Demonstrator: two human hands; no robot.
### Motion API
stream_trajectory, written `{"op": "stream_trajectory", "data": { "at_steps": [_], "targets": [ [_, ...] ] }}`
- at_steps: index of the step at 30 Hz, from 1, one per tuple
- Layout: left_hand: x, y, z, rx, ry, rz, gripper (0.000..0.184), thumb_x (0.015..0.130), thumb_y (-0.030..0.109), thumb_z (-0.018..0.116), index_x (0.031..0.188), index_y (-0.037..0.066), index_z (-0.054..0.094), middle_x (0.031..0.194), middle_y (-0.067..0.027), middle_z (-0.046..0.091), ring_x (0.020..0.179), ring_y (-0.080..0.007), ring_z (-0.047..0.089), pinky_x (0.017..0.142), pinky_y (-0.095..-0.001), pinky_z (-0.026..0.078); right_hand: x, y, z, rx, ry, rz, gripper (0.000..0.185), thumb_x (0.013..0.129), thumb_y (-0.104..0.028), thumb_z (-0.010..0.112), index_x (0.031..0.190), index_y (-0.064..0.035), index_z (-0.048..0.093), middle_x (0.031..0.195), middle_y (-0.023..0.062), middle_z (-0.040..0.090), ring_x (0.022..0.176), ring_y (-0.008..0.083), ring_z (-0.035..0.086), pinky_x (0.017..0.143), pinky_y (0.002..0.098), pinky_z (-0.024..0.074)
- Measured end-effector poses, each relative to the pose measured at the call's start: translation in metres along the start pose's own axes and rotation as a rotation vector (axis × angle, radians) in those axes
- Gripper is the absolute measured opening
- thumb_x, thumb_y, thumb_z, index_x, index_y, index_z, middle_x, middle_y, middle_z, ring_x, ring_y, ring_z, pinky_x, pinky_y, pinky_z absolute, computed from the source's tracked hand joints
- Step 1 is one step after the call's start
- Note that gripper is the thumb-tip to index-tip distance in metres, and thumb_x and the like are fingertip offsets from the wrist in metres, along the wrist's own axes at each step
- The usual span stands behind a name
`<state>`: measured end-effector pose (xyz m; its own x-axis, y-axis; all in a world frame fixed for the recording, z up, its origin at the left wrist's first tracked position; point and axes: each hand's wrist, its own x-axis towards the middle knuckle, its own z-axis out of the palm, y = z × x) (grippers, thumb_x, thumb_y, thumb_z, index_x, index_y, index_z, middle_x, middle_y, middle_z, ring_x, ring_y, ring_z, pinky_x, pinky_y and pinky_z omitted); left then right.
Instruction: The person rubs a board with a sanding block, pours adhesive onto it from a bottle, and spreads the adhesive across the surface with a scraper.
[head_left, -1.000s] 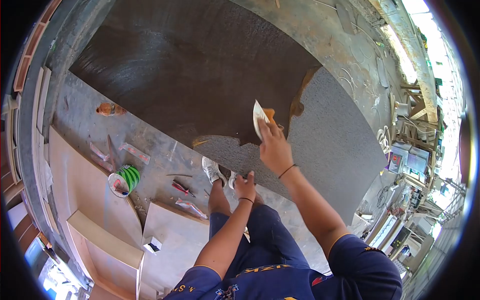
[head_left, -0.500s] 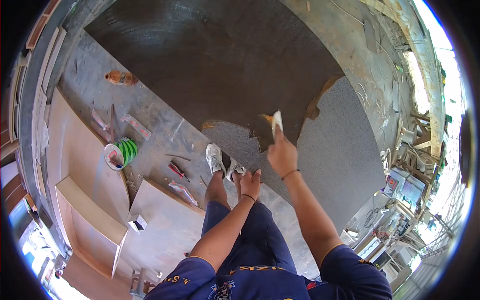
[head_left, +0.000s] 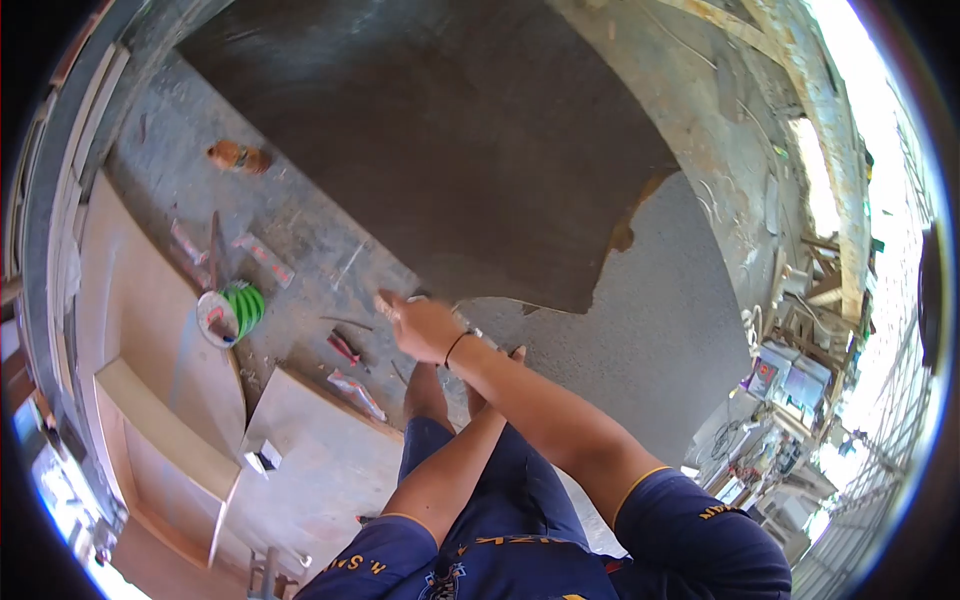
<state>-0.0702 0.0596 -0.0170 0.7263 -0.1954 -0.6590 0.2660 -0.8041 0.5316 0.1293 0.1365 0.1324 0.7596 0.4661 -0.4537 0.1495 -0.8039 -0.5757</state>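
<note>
Our right hand (head_left: pixel 425 330) looks curled, its hold too blurred to tell, crossing our mostly hidden, unreadable left hand (head_left: pixel 517 354) beside the sheet (head_left: pixel 440 150), whose long edge runs forward-left.

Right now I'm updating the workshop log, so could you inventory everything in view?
Sheet: one, grey, on the floor ahead
Coating: one layer, dark brown, over much of the sheet
Bottle: one, orange-brown, floor left of the sheet
Tub: one, green and white, left
Packets: at least three, clear and red, around the tub and red tool
Red tool: one, red, right of the tub
Boards: several, tan, lower left
Workshop clutter: uncountable, mixed, right
Right hand: one, blurred, centre
Left hand: one, mostly hidden behind the right forearm
</note>
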Motion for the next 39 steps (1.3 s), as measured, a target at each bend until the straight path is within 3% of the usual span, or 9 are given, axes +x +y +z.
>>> {"op": "stream_trajectory", "data": {
  "at_steps": [6, 10, 15, 21, 23, 27, 34, 37, 39],
  "targets": [
    [0.015, -0.002, -0.006, -0.336, 0.303, -0.04, 0.047, 0.087, 0.042, 0.057, 0.101, -0.004, 0.054, 0.093, -0.0249, 0.056, 0.103, -0.0388, 0.05, 0.088, -0.0492, 0.039, -0.088, 0.043, -0.084, 0.464, 0.206, 0.166, 0.057, 0.082, -0.009, 0.047, 0.139, -0.0104, 0.036, 0.075, 0.0282, 0.061, 0.071, 0.04, 0.063, 0.064, 0.052, 0.0473],
    [0.003, 0.02, -0.023, -0.632, 0.131, -0.278, 0.045, 0.085, 0.038, 0.061, 0.082, -0.006, 0.061, 0.073, -0.023, 0.061, 0.094, -0.0424, 0.05, 0.085, -0.0481, 0.04, -0.156, 0.131, -0.125, 0.064, 0.351, 0.42, 0.059, 0.081, -0.008, 0.049, 0.139, -0.0121, 0.036, 0.101, 0.0233, 0.063, 0.085, 0.0373, 0.063, 0.075, 0.0478, 0.0515],
    [-0.019, 0.048, 0.002, -0.82, 0.073, -0.274, 0.043, 0.085, 0.035, 0.062, 0.087, -0.007, 0.058, 0.083, -0.0237, 0.063, 0.08, -0.0392, 0.06, 0.074, -0.0434, 0.047, -0.162, 0.197, -0.036, -0.231, 0.404, 0.572, 0.064, 0.077, -0.006, 0.052, 0.139, -0.0128, 0.037, 0.127, 0.0178, 0.051, 0.103, 0.0341, 0.057, 0.083, 0.0428, 0.0513],
    [-0.03, 0.055, 0.029, -0.932, 0.24, -0.285, 0.035, 0.087, 0.03, 0.063, 0.089, -0.004, 0.054, 0.076, -0.0153, 0.064, 0.073, -0.0289, 0.064, 0.067, -0.0402, 0.048, -0.176, 0.154, -0.047, -0.044, 0.377, 0.309, 0.061, 0.076, -0.009, 0.054, 0.135, -0.0066, 0.038, 0.115, 0.0201, 0.056, 0.099, 0.0367, 0.059, 0.078, 0.0442, 0.0523],
    [-0.034, 0.069, 0.023, -0.974, 0.281, -0.317, 0.034, 0.087, 0.029, 0.063, 0.088, -0.004, 0.054, 0.075, -0.015, 0.064, 0.072, -0.0266, 0.064, 0.065, -0.0391, 0.049, -0.189, 0.195, -0.08, 0.018, 0.255, 0.635, 0.06, 0.076, -0.009, 0.055, 0.134, -0.0056, 0.039, 0.104, 0.0228, 0.06, 0.092, 0.0392, 0.061, 0.075, 0.0465, 0.0512],
    [-0.028, 0.05, 0.05, -0.858, 0.301, -0.301, 0.03, 0.086, 0.025, 0.065, 0.085, -0.003, 0.054, 0.073, -0.0135, 0.063, 0.069, -0.019, 0.064, 0.058, -0.0327, 0.052, -0.194, 0.246, -0.078, -0.039, 0.406, 0.577, 0.056, 0.077, -0.01, 0.055, 0.131, -0.0035, 0.042, 0.096, 0.0228, 0.062, 0.087, 0.0405, 0.061, 0.073, 0.0478, 0.0502],
    [-0.04, 0.079, 0.021, -0.935, 0.329, -0.312, 0.028, 0.086, 0.025, 0.063, 0.084, -0.002, 0.055, 0.071, -0.0145, 0.064, 0.061, -0.0204, 0.064, 0.061, -0.0349, 0.053, -0.115, 0.157, -0.027, -0.101, 0.426, 0.187, 0.05, 0.075, -0.01, 0.057, 0.123, -0.003, 0.047, 0.091, 0.0187, 0.063, 0.08, 0.0348, 0.063, 0.069, 0.0434, 0.0529],
    [-0.031, 0.049, 0.056, -0.305, 0.451, -0.046, 0.027, 0.089, 0.026, 0.059, 0.098, 0.0, 0.058, 0.087, -0.0115, 0.068, 0.077, -0.025, 0.066, 0.072, -0.0357, 0.053, -0.09, 0.123, -0.003, -0.109, 0.423, 0.09, 0.046, 0.075, -0.011, 0.056, 0.12, -0.0039, 0.05, 0.09, 0.0177, 0.063, 0.079, 0.0344, 0.063, 0.062, 0.0442, 0.0535],
    [-0.021, 0.023, 0.106, -0.602, 0.421, -0.047, 0.03, 0.091, 0.027, 0.057, 0.107, 0.002, 0.056, 0.099, -0.011, 0.066, 0.09, -0.0247, 0.064, 0.079, -0.0361, 0.051, -0.08, 0.103, 0.01, -0.122, 0.404, 0.02, 0.045, 0.075, -0.012, 0.056, 0.119, -0.0042, 0.05, 0.09, 0.0175, 0.063, 0.078, 0.0346, 0.063, 0.06, 0.0448, 0.0534]
  ]
}}
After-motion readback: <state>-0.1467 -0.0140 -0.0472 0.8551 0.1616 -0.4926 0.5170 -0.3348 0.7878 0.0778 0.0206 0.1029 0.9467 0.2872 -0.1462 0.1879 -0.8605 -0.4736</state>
